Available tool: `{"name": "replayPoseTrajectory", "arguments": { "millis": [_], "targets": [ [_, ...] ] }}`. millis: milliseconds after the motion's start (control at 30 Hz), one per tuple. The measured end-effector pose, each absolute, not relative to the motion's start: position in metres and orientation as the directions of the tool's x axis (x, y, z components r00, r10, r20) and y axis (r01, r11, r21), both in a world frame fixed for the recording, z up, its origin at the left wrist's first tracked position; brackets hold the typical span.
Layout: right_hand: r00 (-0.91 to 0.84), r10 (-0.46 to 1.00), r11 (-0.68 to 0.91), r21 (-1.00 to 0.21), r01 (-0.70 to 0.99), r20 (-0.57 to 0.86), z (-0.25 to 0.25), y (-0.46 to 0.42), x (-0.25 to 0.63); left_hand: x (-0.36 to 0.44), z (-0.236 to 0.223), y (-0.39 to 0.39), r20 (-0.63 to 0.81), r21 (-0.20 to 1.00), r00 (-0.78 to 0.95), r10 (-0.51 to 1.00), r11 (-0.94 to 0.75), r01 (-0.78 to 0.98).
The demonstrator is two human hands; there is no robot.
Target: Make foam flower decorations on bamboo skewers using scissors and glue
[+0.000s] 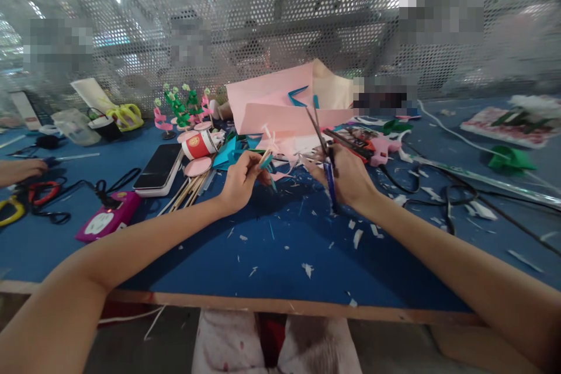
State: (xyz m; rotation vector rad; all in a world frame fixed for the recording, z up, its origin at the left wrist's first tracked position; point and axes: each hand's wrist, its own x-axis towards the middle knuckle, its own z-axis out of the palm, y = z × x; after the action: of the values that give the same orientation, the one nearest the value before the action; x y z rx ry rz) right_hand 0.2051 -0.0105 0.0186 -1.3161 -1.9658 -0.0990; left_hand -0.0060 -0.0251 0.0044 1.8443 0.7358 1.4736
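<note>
My left hand (240, 182) is closed around what looks like a pale wooden stick (265, 156) with a small teal paper piece (267, 162) at the fingertips. In my right hand (351, 174) is a pair of scissors (316, 127), blades pointing up and away, blue handle below the fingers. A gap separates the scissors from the teal paper. Beyond both hands lies a large folded pink paper sheet (280, 117). Teal folded paper (228, 152) rests just behind my left hand.
Left of me are a red-and-white paper cup (198, 146), wooden sticks (189, 191), a phone (158, 165) and a purple box (109, 216). A pink glue gun (385, 149) and black cables (456, 193) lie right. Another person's hand (21, 172) rests far left.
</note>
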Motion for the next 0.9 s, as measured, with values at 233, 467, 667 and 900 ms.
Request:
{"name": "replayPoseTrajectory", "arguments": {
  "millis": [233,467,667,900],
  "targets": [
    [-0.33,0.666,0.548,-0.138,0.825,0.669,0.02,-0.014,0.204,-0.007,0.003,-0.028,0.612,0.767,0.229,0.757,-0.639,0.062],
    [-0.499,0.603,0.594,0.067,0.802,0.622,0.024,-0.021,0.2,-0.008,0.002,-0.026,0.612,0.751,0.256,0.748,-0.652,0.108],
    [-0.543,0.575,0.608,0.125,0.784,0.612,0.025,-0.021,0.201,-0.007,0.004,-0.027,0.623,0.733,0.237,0.746,-0.662,0.157],
    [-0.563,0.629,0.604,0.12,0.788,0.536,0.029,-0.024,0.2,-0.01,0.002,-0.027,0.629,0.721,0.244,0.738,-0.671,0.172]
  ]
}}
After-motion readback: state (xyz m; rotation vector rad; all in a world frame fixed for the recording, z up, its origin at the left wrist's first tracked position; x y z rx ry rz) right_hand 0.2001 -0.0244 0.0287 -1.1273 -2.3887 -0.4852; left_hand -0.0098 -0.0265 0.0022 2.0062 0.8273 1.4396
